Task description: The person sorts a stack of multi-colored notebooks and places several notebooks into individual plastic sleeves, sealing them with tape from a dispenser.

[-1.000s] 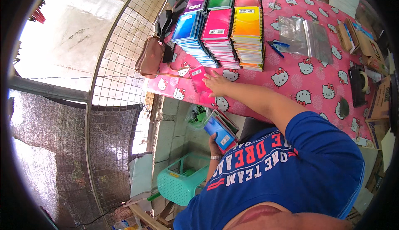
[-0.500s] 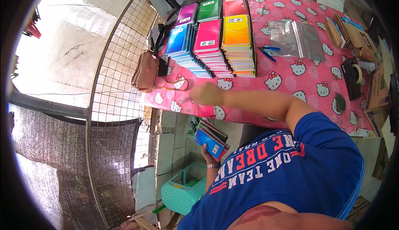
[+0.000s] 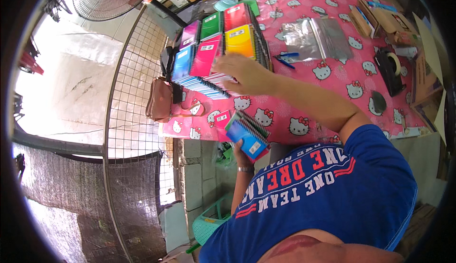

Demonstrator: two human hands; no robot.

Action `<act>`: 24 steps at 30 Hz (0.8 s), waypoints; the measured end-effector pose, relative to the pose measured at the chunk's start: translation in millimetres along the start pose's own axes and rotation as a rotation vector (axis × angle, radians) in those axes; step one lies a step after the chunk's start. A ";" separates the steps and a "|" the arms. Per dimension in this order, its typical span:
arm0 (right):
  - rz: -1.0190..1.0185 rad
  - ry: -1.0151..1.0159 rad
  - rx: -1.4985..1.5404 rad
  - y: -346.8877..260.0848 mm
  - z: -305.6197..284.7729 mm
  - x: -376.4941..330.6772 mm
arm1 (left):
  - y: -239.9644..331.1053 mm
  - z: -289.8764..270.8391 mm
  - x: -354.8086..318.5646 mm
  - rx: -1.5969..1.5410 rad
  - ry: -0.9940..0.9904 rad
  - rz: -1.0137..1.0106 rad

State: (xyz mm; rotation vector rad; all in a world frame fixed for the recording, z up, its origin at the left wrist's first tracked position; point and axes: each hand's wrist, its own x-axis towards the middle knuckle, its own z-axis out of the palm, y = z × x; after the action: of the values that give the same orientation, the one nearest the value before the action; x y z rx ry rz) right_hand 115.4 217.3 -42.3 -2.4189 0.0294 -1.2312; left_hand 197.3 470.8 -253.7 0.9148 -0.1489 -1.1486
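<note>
My left hand [image 3: 243, 154], with a band at the wrist, grips a small bundle of spiral notebooks [image 3: 246, 137], a blue cover on top and green and red ones beneath. It is held over the table's near edge. My right hand [image 3: 247, 75] reaches to the tall notebook stacks, its fingers bent at the right edge of the top pink notebook [image 3: 205, 56]; that edge looks slightly raised. Its fingertips are partly blurred. Around it stand stacks topped by a yellow notebook [image 3: 240, 39], a blue notebook [image 3: 183, 63], a purple notebook [image 3: 190, 32], a green notebook [image 3: 212, 24] and a red notebook [image 3: 236, 16].
On the pink patterned tablecloth [image 3: 299, 125] lie blue pliers [image 3: 286, 59], clear plastic bags [image 3: 304, 37] and a tape dispenser [image 3: 390, 70]. A brown bag [image 3: 159, 99] sits at the left edge beside a wire grille [image 3: 130, 77]. Below is a green plastic basket [image 3: 209, 222]; cartons [image 3: 425, 87] stand at right.
My right hand has moved from the table's near left part up to the pink notebook stack. My left hand has lifted the bundle slightly. The view has shifted.
</note>
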 end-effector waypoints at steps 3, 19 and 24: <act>0.355 -0.265 0.180 -3.7 0.0 -92.0 | 8.2 61.6 18.8 0.036 -0.055 -0.065; 0.673 0.115 0.538 14.0 -26.6 -265.6 | -61.0 136.9 71.8 0.736 -0.510 0.117; 0.632 0.061 0.639 14.3 -32.6 -257.9 | -52.0 137.0 70.1 0.771 -0.520 0.074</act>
State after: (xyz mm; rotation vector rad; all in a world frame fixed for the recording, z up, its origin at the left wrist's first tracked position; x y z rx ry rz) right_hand -64.0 245.8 -228.8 -1.6313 0.3360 -0.8438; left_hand 117.4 332.3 -225.0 1.2386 -1.0985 -1.2542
